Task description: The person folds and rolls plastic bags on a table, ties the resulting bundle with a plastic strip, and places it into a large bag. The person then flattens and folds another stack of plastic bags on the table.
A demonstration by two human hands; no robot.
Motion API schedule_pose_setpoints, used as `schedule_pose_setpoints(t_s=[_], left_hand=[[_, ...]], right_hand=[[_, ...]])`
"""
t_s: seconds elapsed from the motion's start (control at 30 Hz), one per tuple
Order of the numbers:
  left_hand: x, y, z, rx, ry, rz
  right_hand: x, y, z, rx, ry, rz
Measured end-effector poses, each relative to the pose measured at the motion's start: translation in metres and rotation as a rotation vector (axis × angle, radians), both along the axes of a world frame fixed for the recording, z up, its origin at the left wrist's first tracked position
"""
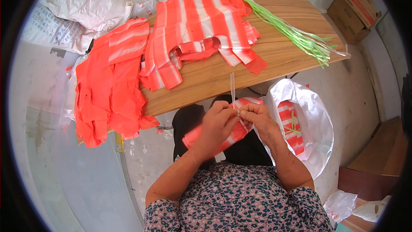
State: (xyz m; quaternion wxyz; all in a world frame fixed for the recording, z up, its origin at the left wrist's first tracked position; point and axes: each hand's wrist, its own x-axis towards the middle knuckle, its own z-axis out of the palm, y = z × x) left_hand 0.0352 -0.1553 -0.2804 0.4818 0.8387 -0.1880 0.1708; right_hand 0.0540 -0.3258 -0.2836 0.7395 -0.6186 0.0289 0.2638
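Observation:
Across my lap lies a folded bundle of red-and-white striped plastic bags (pixel 240 134). A whitish plastic strip (pixel 233 87) crosses the bundle, and one end of it stands up above my fingers. My left hand (pixel 219 120) and my right hand (pixel 260 119) meet over the bundle, fingertips pinched together on the strip. Whether there is a knot between them is too small to make out. On the wooden table in front of me lie a stack of striped vest-style bags (pixel 195 25) and, left of it, a crumpled red pile of bags (pixel 112 86).
Green plastic strips (pixel 292 28) lie on the right of the wooden table (pixel 300 6). A white sack (pixel 319 124) beside my right knee holds a tied striped bundle (pixel 288 122). Full white sacks (pixel 88 0) stand behind the table. Cardboard boxes (pixel 352 15) sit far right.

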Motion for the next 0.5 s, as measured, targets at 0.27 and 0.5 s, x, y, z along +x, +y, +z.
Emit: schedule_pose_setpoints(t_s=[0.27, 0.5], left_hand=[[0.003, 0.001, -0.005, 0.125, -0.100, 0.018], [-0.004, 0.003, 0.001, -0.043, 0.078, 0.020]], right_hand=[[-0.005, 0.000, 0.000, 0.023, 0.023, -0.060], [-0.008, 0.006, -0.011, -0.118, -0.212, -0.267]])
